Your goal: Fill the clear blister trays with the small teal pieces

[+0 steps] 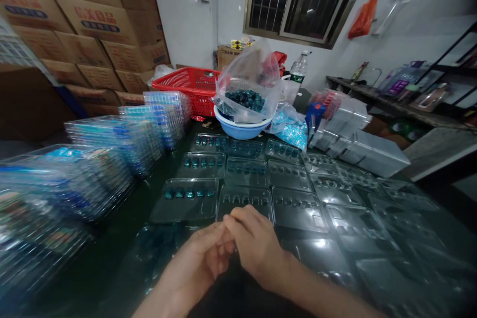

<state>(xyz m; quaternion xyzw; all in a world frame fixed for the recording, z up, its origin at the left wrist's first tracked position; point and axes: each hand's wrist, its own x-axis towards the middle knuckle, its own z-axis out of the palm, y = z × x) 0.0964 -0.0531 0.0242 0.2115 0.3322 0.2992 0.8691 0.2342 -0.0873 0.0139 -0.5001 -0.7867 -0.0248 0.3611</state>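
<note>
Teal pieces are seated in the far clear trays, nearer trays left unfilled; left hand and right hand are joined at lower centre, fingers curled, nothing visibly grasped.

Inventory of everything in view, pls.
Cardboard cartons: many, brown, stacked at left rear.
Stacked clear trays: several stacks, clear with blue, left foreground.
Open clear trays: many, clear, laid flat in front, some holding teal pieces.
Plastic basket: one, red, behind the stacks.
Basin: one, light blue, behind the open trays.
Plastic bag of teal pieces: one, clear, in the basin.
Bag of pale blue pieces: one, right of the basin.
Water bottle: one, clear, behind the basin.
Plastic bag: one, orange, on the wall.
Barred window: one, dark, top of view.
Left hand: one, touching right hand, above the trays.
Right hand: one, touching left hand.
</note>
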